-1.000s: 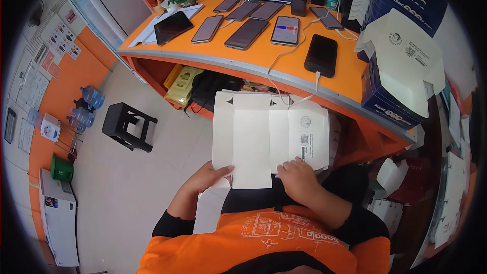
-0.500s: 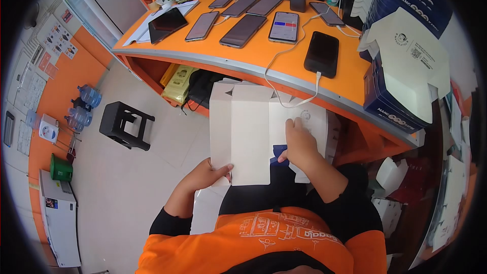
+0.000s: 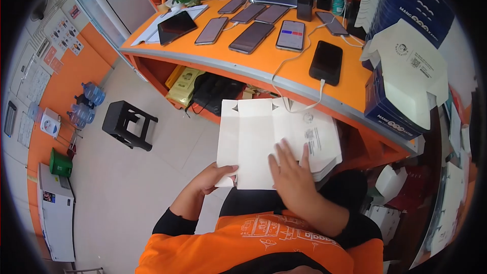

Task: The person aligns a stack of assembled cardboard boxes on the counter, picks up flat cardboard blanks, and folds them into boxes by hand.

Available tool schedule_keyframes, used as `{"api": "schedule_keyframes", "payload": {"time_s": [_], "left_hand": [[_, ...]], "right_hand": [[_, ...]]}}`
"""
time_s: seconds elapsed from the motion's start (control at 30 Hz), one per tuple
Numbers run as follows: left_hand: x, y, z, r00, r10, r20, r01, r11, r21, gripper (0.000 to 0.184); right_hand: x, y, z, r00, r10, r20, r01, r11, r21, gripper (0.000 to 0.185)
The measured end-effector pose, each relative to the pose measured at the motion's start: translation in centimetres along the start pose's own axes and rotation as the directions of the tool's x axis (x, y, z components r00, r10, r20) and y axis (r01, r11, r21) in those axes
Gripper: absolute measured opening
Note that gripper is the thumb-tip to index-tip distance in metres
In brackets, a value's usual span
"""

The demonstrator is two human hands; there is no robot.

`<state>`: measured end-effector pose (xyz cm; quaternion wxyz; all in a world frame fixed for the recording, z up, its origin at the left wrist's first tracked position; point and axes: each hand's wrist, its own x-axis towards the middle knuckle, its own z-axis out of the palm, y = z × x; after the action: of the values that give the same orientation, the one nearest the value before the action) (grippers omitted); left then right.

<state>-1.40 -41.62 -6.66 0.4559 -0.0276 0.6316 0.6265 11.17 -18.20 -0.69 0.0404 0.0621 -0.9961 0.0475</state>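
Note:
A flat, unfolded cardboard food box (image 3: 255, 147), cream on its inner face, lies over my lap with more sheets stacked under its right side. Its right part carries a printed round logo and a code. My left hand (image 3: 217, 176) grips the lower left corner, thumb on top and fingers underneath. My right hand (image 3: 291, 172) rests on the middle of the sheet with its fingers spread. On the table's right end stands a folded, open-lidded box (image 3: 393, 101), dark blue outside and cream inside.
Several phones (image 3: 252, 37) and a tablet (image 3: 176, 27) lie on the orange table (image 3: 284, 68); a white cable (image 3: 276, 83) loops over its front edge. Nested blue boxes (image 3: 413, 7) rise at the back right. A black stool (image 3: 130, 124) stands on the floor to the left.
My right hand has let go of the blue-sided flap, which now lies flat, and its fingers have spread on the sheet. My left hand keeps its corner grip. The view has shifted slightly.

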Motion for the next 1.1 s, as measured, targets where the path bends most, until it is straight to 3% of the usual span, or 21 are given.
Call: {"api": "schedule_keyframes", "payload": {"time_s": [0.07,0.17,0.27,0.37,0.47,0.6,0.67,0.7,0.8,0.9,1.0,1.03,1.1], "left_hand": [[-0.3,-0.3,0.9,1.000,-0.003,0.027,0.004,0.999,-0.044,0.023],[0.4,-1.4,1.8,0.996,0.052,0.079,-0.057,0.996,0.066,0.029],[1.4,-2.1,3.4,0.985,0.088,0.147,-0.103,0.990,0.096,0.024],[3.0,-2.9,3.2,0.977,0.079,0.196,-0.115,0.977,0.182,0.027],[3.2,-2.7,3.3,0.982,0.051,0.183,-0.091,0.973,0.212,0.029],[3.4,-2.1,2.9,0.983,0.061,0.174,-0.107,0.957,0.271,0.040],[3.9,-2.5,2.8,0.965,0.232,0.121,-0.260,0.901,0.348,0.047],[4.0,-2.7,2.7,0.944,0.317,0.097,-0.329,0.861,0.388,0.050],[3.7,-1.8,2.1,0.957,0.288,-0.022,-0.214,0.756,0.619,0.058],[2.4,-0.6,3.9,0.672,0.737,-0.076,-0.369,0.421,0.829,0.053],[1.6,1.6,3.0,0.546,0.736,0.400,-0.327,-0.253,0.911,0.044],[1.7,1.9,2.4,0.590,0.662,0.462,-0.489,-0.162,0.857,0.030],[1.4,2.9,2.7,0.673,0.585,0.452,-0.507,-0.079,0.858,0.020]], "right_hand": [[-1.6,-1.0,0.7,0.990,-0.136,-0.039,0.134,0.990,-0.044,0.066],[-3.2,-0.3,4.7,0.966,-0.200,-0.166,0.170,0.969,-0.180,0.044],[-4.3,0.7,7.2,0.975,-0.209,-0.078,0.187,0.957,-0.222,0.042],[-4.4,0.4,8.4,0.956,-0.175,-0.235,0.131,0.973,-0.189,0.042],[-4.1,0.6,8.8,0.955,-0.180,-0.235,0.151,0.979,-0.139,0.042],[-3.6,0.9,9.5,0.921,-0.293,-0.256,0.221,0.936,-0.274,0.042],[-2.9,1.7,9.3,0.902,-0.359,-0.238,0.292,0.916,-0.275,0.041],[-2.6,2.0,9.0,0.925,-0.332,-0.184,0.300,0.937,-0.181,0.040],[-1.4,2.8,7.2,0.963,-0.270,0.008,0.267,0.958,0.107,0.033],[1.0,4.2,5.0,0.949,-0.251,0.190,0.175,0.923,0.341,0.022],[3.0,4.9,4.3,0.929,-0.228,0.291,0.096,0.909,0.405,0.024],[3.6,5.2,4.2,0.929,-0.205,0.308,0.052,0.897,0.439,0.027],[4.7,5.9,4.2,0.923,-0.165,0.348,-0.036,0.864,0.503,0.032]]}}
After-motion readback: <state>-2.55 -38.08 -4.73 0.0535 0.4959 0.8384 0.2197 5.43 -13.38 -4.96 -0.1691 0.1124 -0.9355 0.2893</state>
